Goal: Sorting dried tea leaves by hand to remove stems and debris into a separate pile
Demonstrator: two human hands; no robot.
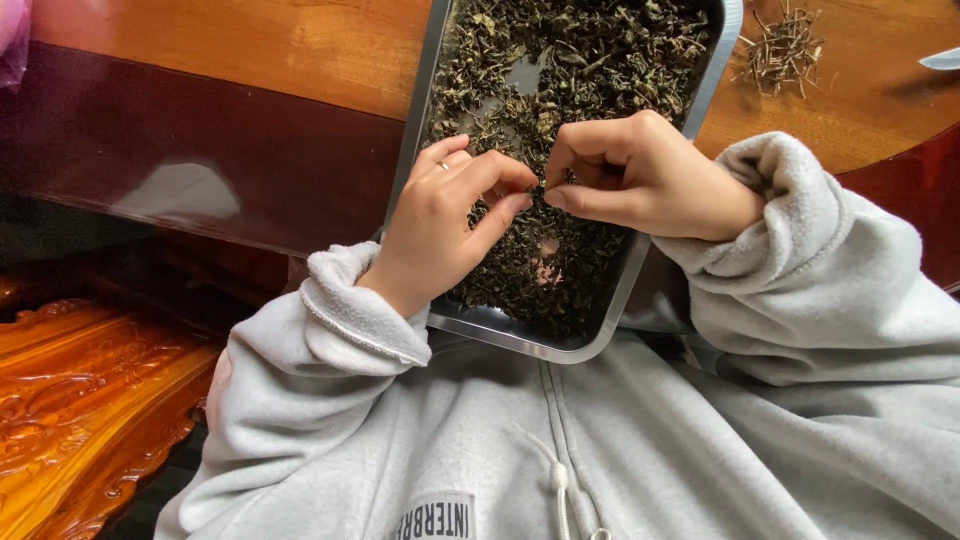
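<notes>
We have both hands over the near half of a steel tray [620, 290] of dried dark leaves [580, 70]; the tray juts off the edge of the desk [300, 60] toward our lap, its near corner past the wood and close against our grey sweatshirt [480, 440]. Our left hand [450, 225] has thumb and forefinger curled toward each other, and the right hand [640, 180] is clenched into a tight pinch at the fingertips — the two grips meet over the leaves, seemingly on one small bit between them, though the piece itself is too small and too hidden for us to say what it is. A little heap of pale stalks [785, 50] lies on the desk to the right of the tray, well apart from our hands. The first risk, as we judge it, is the overhang: if we lean a wrist on the near rim, the tray could tip and spill leaves into our lap or onto the floor. A sleeve cuff [370, 310] sits just beside the rim and could drag leaves over it or nudge the tray further off. The leaves look brittle, so a hard pinch could crumble a good one — and a dropped bit would be lost in the mass at once. A pale blade-like tip [942, 60] shows at the far right edge; what it is we cannot tell.
</notes>
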